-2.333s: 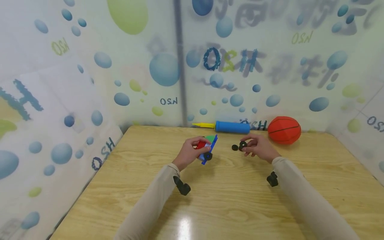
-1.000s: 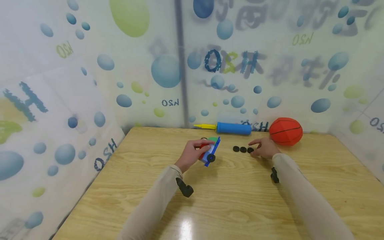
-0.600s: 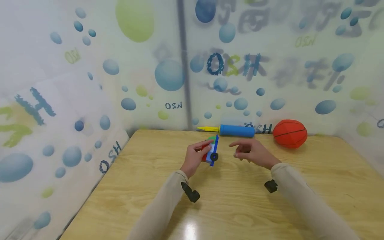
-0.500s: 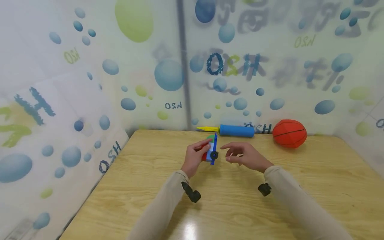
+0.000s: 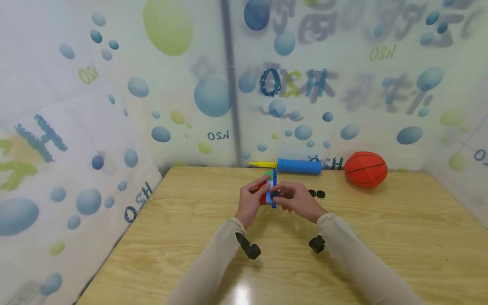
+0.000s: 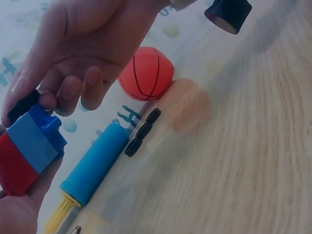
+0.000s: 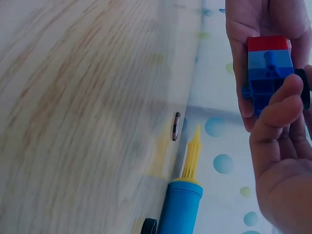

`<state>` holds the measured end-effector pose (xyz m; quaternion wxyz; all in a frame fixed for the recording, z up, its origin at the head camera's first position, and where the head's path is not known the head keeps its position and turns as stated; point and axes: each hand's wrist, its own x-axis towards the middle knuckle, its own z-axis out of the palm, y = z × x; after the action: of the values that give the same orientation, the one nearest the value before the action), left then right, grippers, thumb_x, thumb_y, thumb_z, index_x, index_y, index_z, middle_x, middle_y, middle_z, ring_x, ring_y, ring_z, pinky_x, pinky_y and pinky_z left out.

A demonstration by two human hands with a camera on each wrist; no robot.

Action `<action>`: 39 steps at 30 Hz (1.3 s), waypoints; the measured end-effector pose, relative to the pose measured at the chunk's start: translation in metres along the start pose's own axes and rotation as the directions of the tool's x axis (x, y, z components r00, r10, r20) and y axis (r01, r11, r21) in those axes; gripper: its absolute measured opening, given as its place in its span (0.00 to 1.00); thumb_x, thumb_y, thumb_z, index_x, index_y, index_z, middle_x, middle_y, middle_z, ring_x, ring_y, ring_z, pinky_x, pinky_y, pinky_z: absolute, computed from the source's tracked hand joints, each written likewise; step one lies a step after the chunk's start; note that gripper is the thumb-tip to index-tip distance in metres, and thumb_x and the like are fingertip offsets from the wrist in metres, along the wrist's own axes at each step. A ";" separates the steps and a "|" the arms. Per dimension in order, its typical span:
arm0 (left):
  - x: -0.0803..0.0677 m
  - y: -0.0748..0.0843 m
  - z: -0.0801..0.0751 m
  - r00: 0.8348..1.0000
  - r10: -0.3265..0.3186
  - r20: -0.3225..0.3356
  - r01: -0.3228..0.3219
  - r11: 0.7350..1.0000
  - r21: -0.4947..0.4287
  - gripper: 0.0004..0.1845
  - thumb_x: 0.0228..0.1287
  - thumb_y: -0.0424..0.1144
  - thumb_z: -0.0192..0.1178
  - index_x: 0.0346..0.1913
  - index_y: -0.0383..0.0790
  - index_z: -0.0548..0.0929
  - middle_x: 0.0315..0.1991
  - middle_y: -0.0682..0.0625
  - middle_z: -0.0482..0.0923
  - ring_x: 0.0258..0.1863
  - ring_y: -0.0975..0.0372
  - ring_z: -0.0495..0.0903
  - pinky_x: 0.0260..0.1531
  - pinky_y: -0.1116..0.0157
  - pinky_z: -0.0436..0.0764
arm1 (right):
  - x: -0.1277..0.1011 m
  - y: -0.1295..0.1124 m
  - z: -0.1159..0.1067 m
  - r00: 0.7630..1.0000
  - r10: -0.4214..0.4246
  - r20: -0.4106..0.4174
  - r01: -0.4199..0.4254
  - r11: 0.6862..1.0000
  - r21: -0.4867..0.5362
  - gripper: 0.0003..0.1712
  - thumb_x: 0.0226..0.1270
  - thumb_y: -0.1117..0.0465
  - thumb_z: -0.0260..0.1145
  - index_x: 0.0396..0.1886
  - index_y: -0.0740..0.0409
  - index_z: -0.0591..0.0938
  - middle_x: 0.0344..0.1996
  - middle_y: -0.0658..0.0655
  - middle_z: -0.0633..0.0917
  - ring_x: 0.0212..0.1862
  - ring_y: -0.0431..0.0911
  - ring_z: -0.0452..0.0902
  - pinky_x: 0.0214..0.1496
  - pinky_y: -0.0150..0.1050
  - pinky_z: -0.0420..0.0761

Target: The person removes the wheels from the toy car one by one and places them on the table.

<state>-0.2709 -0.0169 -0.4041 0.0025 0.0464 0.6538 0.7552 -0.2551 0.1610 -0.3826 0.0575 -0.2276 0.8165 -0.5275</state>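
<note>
My left hand (image 5: 249,203) holds a small toy block car (image 5: 271,199) made of red, light blue, dark blue and green parts. The car stands tilted up on end, its dark blue base facing right. My right hand (image 5: 299,201) pinches a black wheel (image 6: 22,108) at the side of the car, thumb and forefinger on it. In the right wrist view the blue underside of the car (image 7: 269,73) shows between both hands. Three loose black wheels (image 6: 144,130) lie in a row on the table; the head view shows only two, beyond my right hand.
A blue hand pump (image 5: 299,166) with a yellow nozzle lies along the table's back edge. To its right sits a red ball (image 5: 366,169) with black lines. A small round disc (image 7: 176,126) rests near the nozzle. A patterned curtain (image 5: 213,97) rises behind the wooden table (image 5: 190,190).
My right hand let go of the loose wheels, now in a row, and moved left to the car, where it pinches a wheel. My left hand kept the car and turned it more upright.
</note>
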 end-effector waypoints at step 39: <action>0.001 0.011 -0.030 0.986 -0.050 0.161 0.034 0.994 0.103 0.17 0.73 0.37 0.58 0.62 0.44 0.81 0.58 0.33 0.77 0.46 0.46 0.89 0.47 0.56 0.87 | -0.035 0.047 -0.105 0.983 0.176 -0.049 -0.180 0.894 -0.410 0.17 0.58 0.68 0.74 0.47 0.65 0.84 0.24 0.51 0.73 0.30 0.45 0.68 0.34 0.36 0.70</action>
<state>-0.2736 -0.0480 -0.3972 0.0695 0.0943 0.6892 0.7150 -0.2742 0.2799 -0.3838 0.0517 -0.1562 0.9270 -0.3370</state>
